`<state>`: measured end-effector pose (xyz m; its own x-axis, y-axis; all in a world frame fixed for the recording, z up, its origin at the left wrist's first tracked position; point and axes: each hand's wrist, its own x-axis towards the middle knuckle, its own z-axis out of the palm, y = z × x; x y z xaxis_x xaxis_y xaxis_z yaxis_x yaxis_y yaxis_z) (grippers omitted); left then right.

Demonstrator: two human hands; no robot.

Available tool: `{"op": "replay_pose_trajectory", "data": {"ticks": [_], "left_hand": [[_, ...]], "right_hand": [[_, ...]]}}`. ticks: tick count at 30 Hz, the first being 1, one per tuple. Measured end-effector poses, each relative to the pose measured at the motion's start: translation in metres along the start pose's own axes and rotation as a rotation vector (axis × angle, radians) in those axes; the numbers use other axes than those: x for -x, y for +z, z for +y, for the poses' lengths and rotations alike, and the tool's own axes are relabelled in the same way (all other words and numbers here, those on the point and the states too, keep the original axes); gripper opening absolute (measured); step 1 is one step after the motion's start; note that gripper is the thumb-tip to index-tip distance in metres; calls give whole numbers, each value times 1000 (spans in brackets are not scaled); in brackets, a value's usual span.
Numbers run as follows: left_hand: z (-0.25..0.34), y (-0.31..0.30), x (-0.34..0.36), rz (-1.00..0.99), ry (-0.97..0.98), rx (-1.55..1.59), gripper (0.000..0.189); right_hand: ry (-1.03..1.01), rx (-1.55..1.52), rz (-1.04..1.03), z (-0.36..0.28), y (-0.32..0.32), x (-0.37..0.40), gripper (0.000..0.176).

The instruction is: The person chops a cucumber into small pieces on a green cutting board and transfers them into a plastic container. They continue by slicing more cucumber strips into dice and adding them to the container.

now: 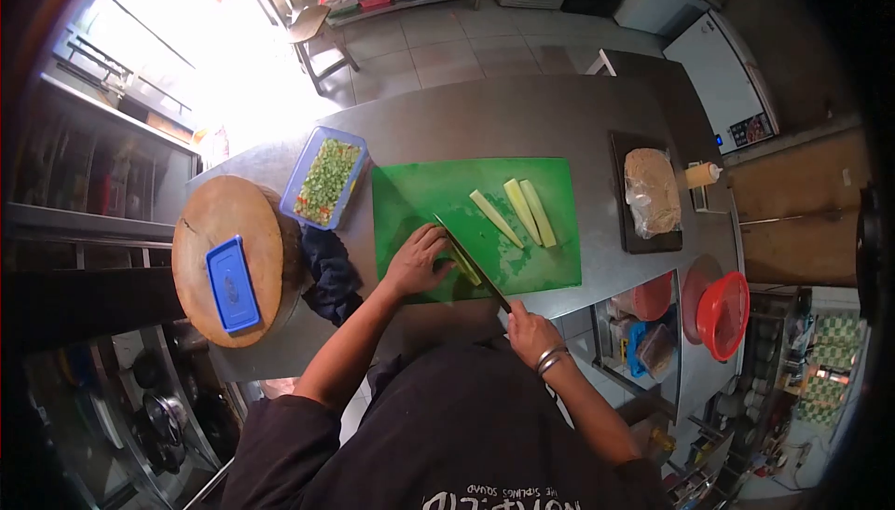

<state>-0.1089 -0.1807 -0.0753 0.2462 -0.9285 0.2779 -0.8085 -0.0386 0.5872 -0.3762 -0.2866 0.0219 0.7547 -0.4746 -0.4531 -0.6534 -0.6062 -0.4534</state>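
The left hand [417, 260] grasps a long, slim cucumber piece [469, 273], green and pale, beside the knife [477, 268] clenched in the right hand [533, 335].

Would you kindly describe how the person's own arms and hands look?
Both arms emerge from the short, dark sleeves of a shirt. The left hand is ungloved, its wrist unadorned; the right hand, also ungloved, has silvery bangles at the wrist.
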Motion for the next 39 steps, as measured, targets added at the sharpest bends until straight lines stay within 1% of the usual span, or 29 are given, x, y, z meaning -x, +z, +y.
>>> {"op": "replay_pose_trajectory", "data": {"ticks": [2, 7, 10, 12, 13, 18, 20, 22, 24, 27, 29, 34, 37, 39], "left_hand": [[-1, -1, -1, -2, 31, 8, 39], [0, -5, -2, -2, 20, 39, 41], [-2, -3, 0, 5, 21, 46, 41], [-2, -3, 0, 14, 30, 38, 40], [0, -5, 0, 10, 28, 42, 41], [-3, -4, 0, 53, 34, 43, 40], [-4, -1, 5, 22, 0, 57, 39], [-5, -1, 4, 32, 10, 77, 39], [-4, -1, 3, 42, 19, 94, 38], [-4, -2, 5, 52, 5, 60, 37], [-3, -3, 5, 26, 0, 35, 39], [-4, -4, 3, 26, 23, 92, 40], [-2, -4, 7, 28, 25, 90, 39], [-5, -3, 4, 44, 35, 76, 39]], "right_hand": [[16, 20, -37, -2, -5, 3, 21], [52, 32, -106, -6, -1, -9, 22], [51, 48, -76, -3, 26, -33, 23], [-23, -45, 52, 9, 57, -53, 26], [0, -54, 87, 10, 68, -57, 25], [-19, -28, 75, 5, 43, -50, 23], [-38, -3, 69, -4, 24, -40, 22], [1, -1, -18, -15, 6, -30, 22], [18, 12, -42, -18, -1, -24, 22], [45, 28, -84, -22, -1, -24, 21], [61, 33, -100, -23, 6, -29, 21], [1, -2, 36, -6, 62, -62, 22], [-27, -44, 52, 0, 61, -60, 22], [-49, -55, 51, -2, 45, -59, 22]]}}
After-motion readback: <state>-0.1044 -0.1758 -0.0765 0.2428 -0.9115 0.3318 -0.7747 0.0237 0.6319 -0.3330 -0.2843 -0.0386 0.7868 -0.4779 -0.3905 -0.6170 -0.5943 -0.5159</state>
